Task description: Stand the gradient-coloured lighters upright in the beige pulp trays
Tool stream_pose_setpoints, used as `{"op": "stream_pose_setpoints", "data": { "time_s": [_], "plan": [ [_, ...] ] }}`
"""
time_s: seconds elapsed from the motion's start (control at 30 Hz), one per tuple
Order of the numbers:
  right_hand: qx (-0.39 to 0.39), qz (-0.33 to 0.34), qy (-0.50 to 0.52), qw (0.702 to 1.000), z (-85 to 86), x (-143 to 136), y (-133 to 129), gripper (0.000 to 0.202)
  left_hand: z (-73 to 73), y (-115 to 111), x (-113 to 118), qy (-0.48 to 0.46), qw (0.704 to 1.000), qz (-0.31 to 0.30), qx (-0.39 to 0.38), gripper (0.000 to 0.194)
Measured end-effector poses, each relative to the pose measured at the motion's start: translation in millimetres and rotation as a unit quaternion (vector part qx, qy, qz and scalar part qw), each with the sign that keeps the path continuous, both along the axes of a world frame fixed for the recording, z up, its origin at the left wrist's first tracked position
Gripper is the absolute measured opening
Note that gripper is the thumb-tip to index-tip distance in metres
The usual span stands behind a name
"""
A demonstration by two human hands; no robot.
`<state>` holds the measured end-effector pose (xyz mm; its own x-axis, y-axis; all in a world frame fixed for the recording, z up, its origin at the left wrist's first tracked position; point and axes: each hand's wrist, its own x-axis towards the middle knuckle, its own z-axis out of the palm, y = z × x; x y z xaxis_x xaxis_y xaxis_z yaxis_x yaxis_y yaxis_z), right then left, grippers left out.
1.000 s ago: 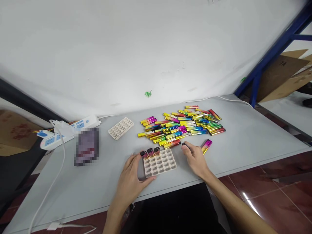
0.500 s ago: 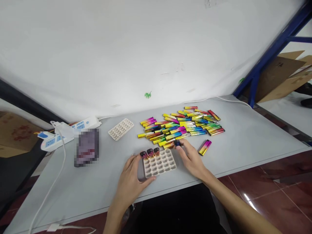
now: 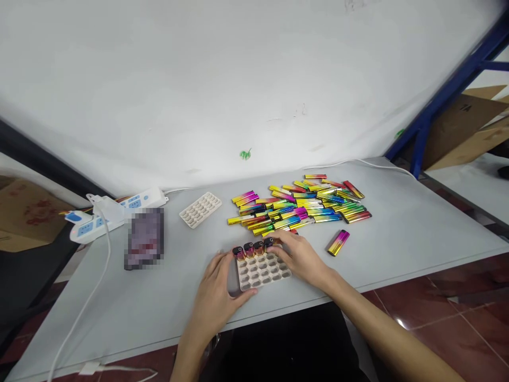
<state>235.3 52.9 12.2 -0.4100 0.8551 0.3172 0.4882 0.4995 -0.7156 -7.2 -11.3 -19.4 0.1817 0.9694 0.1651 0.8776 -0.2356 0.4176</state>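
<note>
A pale tray (image 3: 264, 270) with rows of oval holes lies in front of me. My left hand (image 3: 218, 286) grips its left side, thumb at the near corner and fingertips at the far one. Three shiny lighters (image 3: 248, 250) with black tops stand upright in the tray's far row. To their right, my right hand (image 3: 294, 254) pinches another lighter (image 3: 269, 242) by its black top, upright at the fourth hole of that row. Its lower end is hidden by my fingers. Beyond the tray spreads a pile of metallic, rainbow-coloured lighters (image 3: 302, 202).
One loose lighter (image 3: 339, 243) lies right of my right hand. A second pale tray (image 3: 200, 210) sits farther back at left. Left of it are a pixelated dark object (image 3: 145, 239) and a white power strip (image 3: 137, 201) with a cable. A wall (image 3: 222, 95) rises behind the table.
My right hand has moved left from beside the pile to the tray's far row, bringing the lighter upright alongside the three others. My left hand keeps its hold on the tray.
</note>
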Motion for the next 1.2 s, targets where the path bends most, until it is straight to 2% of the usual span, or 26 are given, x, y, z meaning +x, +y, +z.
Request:
{"op": "stream_pose_setpoints", "data": {
  "time_s": [0.17, 0.4, 0.67, 0.83, 1.03, 1.2],
  "plan": [
    [0.018, 0.015, -0.053, 0.998, 10.9, 2, -2, 0.028, 1.2, 1, 0, 0.003, 1.000, 0.000, 0.001, 0.081],
    [-0.026, 0.020, -0.136, 0.990, 21.2, 6, 3, 0.022, 1.0, 1, 0, 0.010, 1.000, 0.004, -0.006, 0.083],
    [0.013, -0.016, -0.100, 0.995, 7.5, 12, -4, 0.037, -0.7, 1, 0, 0.009, 1.000, -0.001, 0.003, 0.081],
    [0.027, -0.055, -0.075, 0.995, 1.6, 25, -13, 0.026, -1.9, 1, -1, 0.017, 1.000, 0.002, -0.004, 0.080],
    [-0.020, -0.099, -0.064, 0.993, -12.4, 39, -19, 0.025, 1.2, 1, -1, 0.017, 1.000, 0.005, -0.012, 0.080],
    [-0.053, -0.110, -0.060, 0.991, -13.7, 38, -19, 0.021, 0.4, 1, -1, 0.007, 1.000, 0.017, -0.018, 0.081]
  ]
}}
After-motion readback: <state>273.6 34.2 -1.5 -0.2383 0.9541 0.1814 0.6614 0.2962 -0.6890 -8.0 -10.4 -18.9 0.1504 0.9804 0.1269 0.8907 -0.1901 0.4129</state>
